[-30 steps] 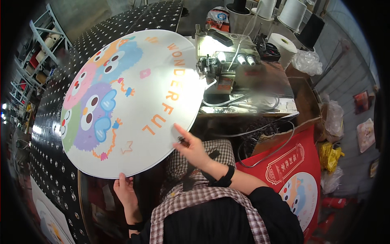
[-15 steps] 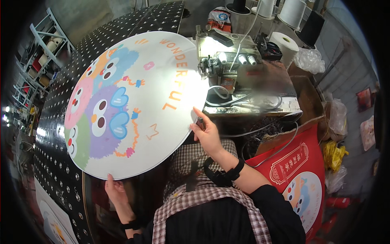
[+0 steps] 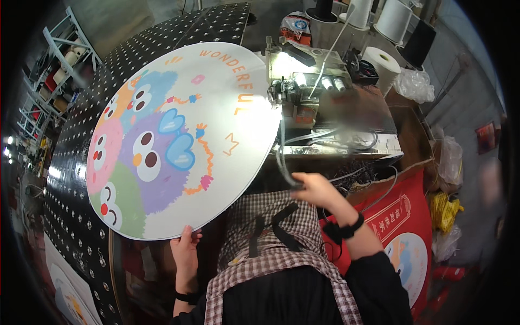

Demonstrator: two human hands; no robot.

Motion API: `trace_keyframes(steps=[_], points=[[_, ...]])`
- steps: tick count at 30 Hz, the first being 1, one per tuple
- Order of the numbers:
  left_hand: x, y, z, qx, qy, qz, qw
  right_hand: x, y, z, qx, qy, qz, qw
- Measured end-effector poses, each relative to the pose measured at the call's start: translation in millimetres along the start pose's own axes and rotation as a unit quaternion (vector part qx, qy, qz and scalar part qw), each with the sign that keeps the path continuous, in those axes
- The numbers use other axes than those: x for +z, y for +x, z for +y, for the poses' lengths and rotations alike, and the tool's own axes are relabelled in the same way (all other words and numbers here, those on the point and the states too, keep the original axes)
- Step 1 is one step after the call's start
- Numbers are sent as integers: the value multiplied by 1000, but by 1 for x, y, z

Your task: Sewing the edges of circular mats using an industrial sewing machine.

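Note:
A large round white mat (image 3: 238,179), printed with colourful fluffy cartoon creatures, lies over the black dotted table, its right edge at the lit head of an industrial sewing machine (image 3: 309,81). My left hand (image 3: 187,249) pinches the mat's near rim, thumb on top and the other fingers partly hidden beneath. Off the mat, my right hand (image 3: 317,192) hovers over my lap with its fingers bent together. The grey tube (image 3: 283,160) hanging from the machine runs down to those fingertips. Something small and dark shows there, too blurred to name.
Thread cones (image 3: 392,24) stand behind the machine. A cardboard box (image 3: 409,127) sits to its right, above a red printed sheet (image 3: 398,216). The black table (image 3: 81,179) with shiny dots extends left. Shelving (image 3: 67,46) stands at far left.
The mat has turned counterclockwise, its star and lettering moving up toward the machine. My left hand has shifted right with the rim. My right hand has left the mat and moved right and down.

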State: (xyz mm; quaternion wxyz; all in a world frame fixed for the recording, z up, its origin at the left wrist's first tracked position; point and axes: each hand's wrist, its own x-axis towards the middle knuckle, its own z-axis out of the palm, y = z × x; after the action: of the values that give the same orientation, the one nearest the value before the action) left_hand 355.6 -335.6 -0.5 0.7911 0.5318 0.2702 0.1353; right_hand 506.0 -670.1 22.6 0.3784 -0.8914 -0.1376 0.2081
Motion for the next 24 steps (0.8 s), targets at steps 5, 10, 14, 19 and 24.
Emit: trace_keyframes(steps=[5, 10, 14, 19, 24], points=[[38, -4, -13, -38, 36, -31, 998, 37, -46, -24, -73, 276, 70, 956], [77, -6, -21, -54, 20, -44, 997, 65, -8, -74, -118, 259, -9, 959], [102, -9, -26, -58, 16, -115, 992, 97, 33, -68, -139, 440, 58, 885], [61, -2, -29, -109, 98, -212, 966, 73, 45, -58, -111, 480, 76, 867], [-31, 32, 13, 11, -291, 59, 955, 33, 63, -47, -74, 453, 51, 887]])
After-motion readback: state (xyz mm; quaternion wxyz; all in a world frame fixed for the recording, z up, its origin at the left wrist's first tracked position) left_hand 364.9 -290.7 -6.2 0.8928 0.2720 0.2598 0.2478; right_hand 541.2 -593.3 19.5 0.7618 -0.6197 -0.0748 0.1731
